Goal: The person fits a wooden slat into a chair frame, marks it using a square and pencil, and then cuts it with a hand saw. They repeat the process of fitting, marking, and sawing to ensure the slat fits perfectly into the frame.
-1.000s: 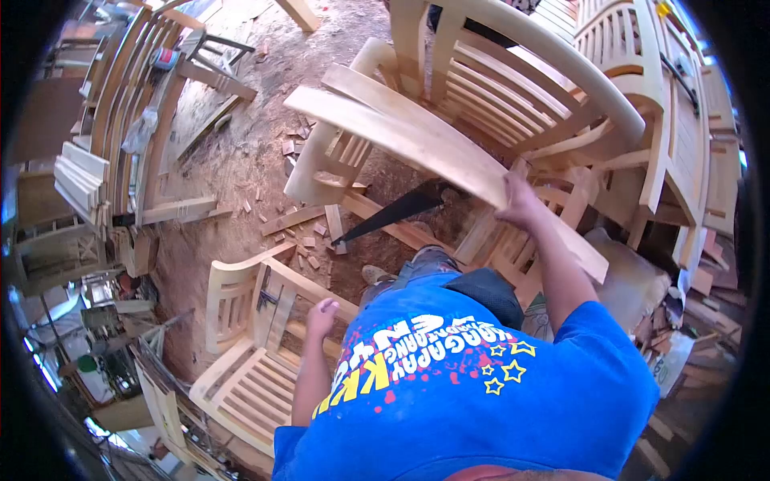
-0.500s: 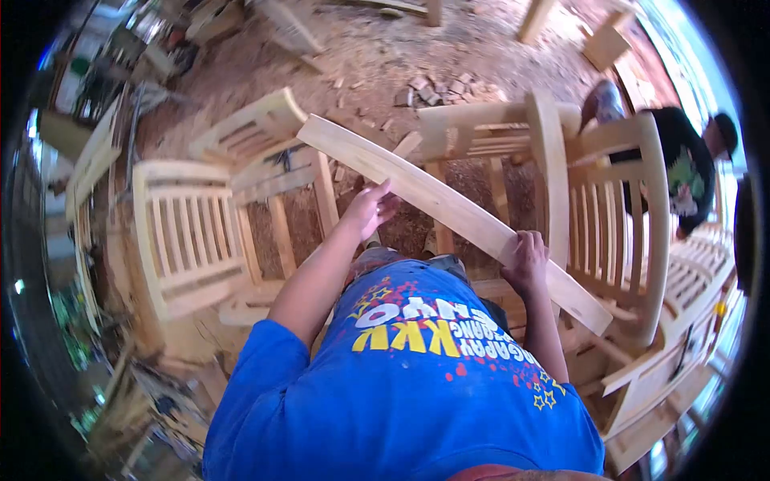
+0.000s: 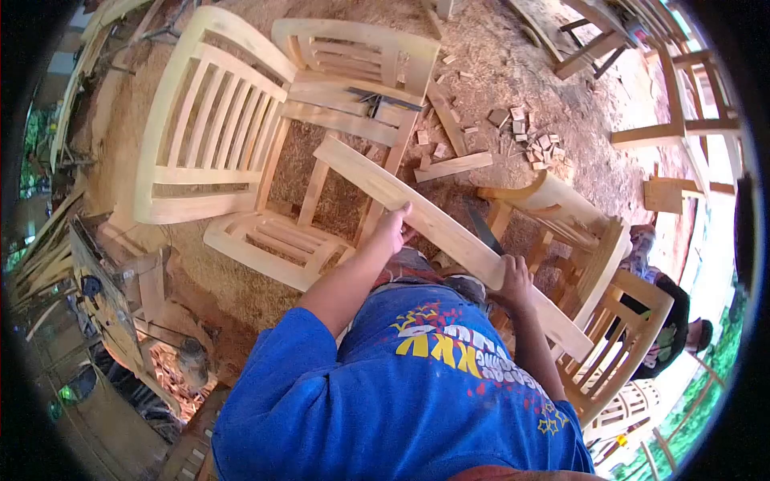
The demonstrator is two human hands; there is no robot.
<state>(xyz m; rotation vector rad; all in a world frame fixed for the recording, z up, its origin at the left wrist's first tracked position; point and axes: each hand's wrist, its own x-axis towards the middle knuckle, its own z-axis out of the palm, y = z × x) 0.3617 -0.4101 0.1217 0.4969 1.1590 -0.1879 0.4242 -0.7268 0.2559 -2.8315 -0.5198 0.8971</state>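
A long, pale wooden plank (image 3: pixel 453 242) lies slantwise in front of my body, its upper end over the chair frame at left. My left hand (image 3: pixel 391 230) holds the plank's near edge around its middle, thumb on the edge and part of the fingers hidden. Farther down, my right hand (image 3: pixel 515 282) is closed over the plank, fingers wrapped round it. Left of the plank stands an unfinished wooden chair (image 3: pixel 155 172) with a slatted back. A dark metal tool (image 3: pixel 375 103) rests on its front rail. Beyond the plank shows a grey, blade-like piece (image 3: pixel 484 231), partly hidden.
Another slatted chair (image 3: pixel 597 272) stands at right, beside a person in a dark shirt (image 3: pixel 670 329). Small wood offcuts (image 3: pixel 545 148) and a short board (image 3: pixel 454 166) lie on the sawdust-covered ground. Wooden frames (image 3: pixel 682 128) stand at upper right; scrap timber (image 3: pixel 120 297) is at lower left.
My view has turned toward the left chair, which now appears larger and higher. Both hands still hold the plank, its upper end now over that chair's frame.
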